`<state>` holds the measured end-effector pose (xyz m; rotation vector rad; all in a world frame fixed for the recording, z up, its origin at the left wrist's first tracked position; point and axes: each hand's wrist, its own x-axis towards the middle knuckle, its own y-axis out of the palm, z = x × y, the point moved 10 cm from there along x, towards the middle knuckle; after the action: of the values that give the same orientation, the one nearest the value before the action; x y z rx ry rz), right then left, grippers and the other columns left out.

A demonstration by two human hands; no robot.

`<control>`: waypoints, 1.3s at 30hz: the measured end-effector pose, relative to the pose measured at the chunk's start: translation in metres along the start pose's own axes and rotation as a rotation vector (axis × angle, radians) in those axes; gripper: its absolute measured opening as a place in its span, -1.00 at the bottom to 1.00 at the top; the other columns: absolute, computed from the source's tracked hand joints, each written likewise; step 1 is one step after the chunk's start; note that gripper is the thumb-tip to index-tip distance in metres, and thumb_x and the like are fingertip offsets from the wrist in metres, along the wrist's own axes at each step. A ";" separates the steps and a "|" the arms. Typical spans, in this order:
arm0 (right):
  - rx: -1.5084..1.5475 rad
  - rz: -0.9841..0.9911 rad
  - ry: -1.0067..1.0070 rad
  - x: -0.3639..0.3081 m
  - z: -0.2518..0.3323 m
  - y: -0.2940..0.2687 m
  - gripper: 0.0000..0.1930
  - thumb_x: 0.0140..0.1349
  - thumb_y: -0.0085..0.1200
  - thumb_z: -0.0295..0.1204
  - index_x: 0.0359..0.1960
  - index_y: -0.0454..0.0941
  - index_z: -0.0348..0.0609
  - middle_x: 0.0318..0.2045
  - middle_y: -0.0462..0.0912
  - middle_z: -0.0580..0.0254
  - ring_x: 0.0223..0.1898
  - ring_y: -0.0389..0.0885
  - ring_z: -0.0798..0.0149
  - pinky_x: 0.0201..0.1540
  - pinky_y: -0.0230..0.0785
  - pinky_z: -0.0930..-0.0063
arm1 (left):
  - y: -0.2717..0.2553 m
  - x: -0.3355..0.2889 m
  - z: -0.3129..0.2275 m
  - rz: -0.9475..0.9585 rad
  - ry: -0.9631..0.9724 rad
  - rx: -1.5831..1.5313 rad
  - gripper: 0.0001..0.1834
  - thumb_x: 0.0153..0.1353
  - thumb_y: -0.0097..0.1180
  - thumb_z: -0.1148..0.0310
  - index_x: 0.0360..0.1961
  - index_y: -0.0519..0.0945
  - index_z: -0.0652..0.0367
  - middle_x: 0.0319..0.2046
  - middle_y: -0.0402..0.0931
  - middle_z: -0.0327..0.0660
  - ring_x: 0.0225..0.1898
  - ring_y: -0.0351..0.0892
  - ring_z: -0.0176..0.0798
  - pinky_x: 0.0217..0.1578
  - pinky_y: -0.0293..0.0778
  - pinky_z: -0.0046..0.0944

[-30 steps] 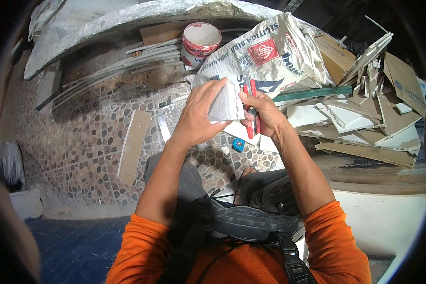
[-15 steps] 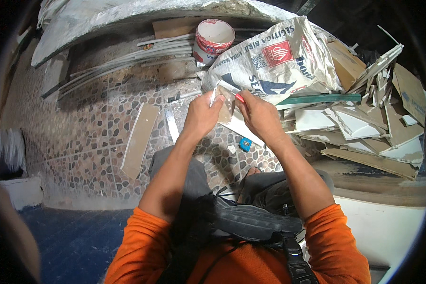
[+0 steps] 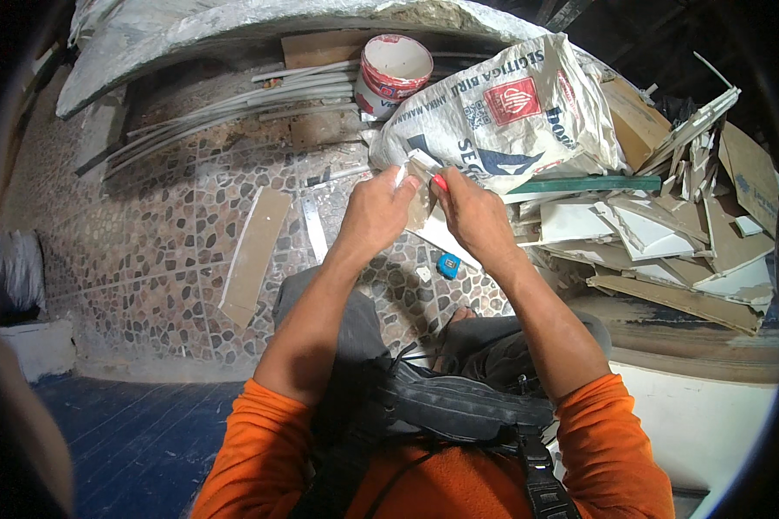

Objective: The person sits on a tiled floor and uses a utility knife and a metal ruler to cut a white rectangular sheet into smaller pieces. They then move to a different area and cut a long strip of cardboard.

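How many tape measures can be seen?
1: a blue, boxy tape measure on the pebble-patterned floor, between the right hand and foot. Others may hide under the brown-and-white board scraps.

Your top (image 3: 446, 493): bright orange, fleecy-looking cloth. Left sleeve (image 3: 264, 424) and right sleeve (image 3: 610, 424): same orange, creased, ending near elbows. Black straps (image 3: 344, 476) down both sides of your chest; black ridged buckle (image 3: 541, 480) on right. Dark grey bag (image 3: 450, 405) across your waist, seams lengthwise. Thin black cord over orange cloth. Your trousers (image 3: 346, 322): dark grey, loose. Left hand (image 3: 375, 212), right hand (image 3: 476, 216): bare.
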<state>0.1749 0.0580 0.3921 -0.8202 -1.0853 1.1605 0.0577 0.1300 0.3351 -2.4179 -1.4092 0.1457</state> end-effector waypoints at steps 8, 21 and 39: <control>-0.046 0.038 -0.002 0.002 -0.005 -0.001 -0.79 0.47 0.02 -0.30 -0.13 0.36 -0.17 -0.40 0.64 -0.14 -0.35 0.64 -0.27 -0.35 0.43 -0.12 | 0.007 -0.001 -0.007 0.003 0.022 0.013 -0.57 0.41 0.11 0.09 -0.21 0.60 0.35 -0.40 0.60 0.32 -0.24 0.64 0.41 -0.22 0.50 0.17; 0.040 0.071 0.090 -0.006 -0.016 0.005 -0.78 0.49 0.00 -0.22 -0.14 0.40 -0.11 -0.53 0.61 -0.22 -0.40 0.62 -0.35 -0.37 0.41 -0.19 | -0.003 -0.008 -0.009 -0.063 0.117 -0.025 -0.68 0.38 0.17 0.17 -0.24 0.62 0.28 -0.48 0.58 0.22 -0.37 0.64 0.31 -0.35 0.48 0.04; 0.191 0.025 0.326 0.000 -0.040 -0.027 -0.79 0.42 0.05 -0.29 -0.11 0.47 -0.17 -0.41 0.65 -0.22 -0.31 0.64 -0.32 -0.25 0.45 -0.13 | -0.070 -0.001 -0.006 -0.380 0.173 -0.343 -0.54 0.46 0.15 0.03 0.05 0.65 0.25 -0.14 0.68 -0.18 -0.10 0.57 -0.35 -0.01 0.46 -0.34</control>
<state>0.2211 0.0526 0.4050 -0.8393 -0.6869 1.0875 0.0009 0.1591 0.3638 -2.2846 -1.8993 -0.4185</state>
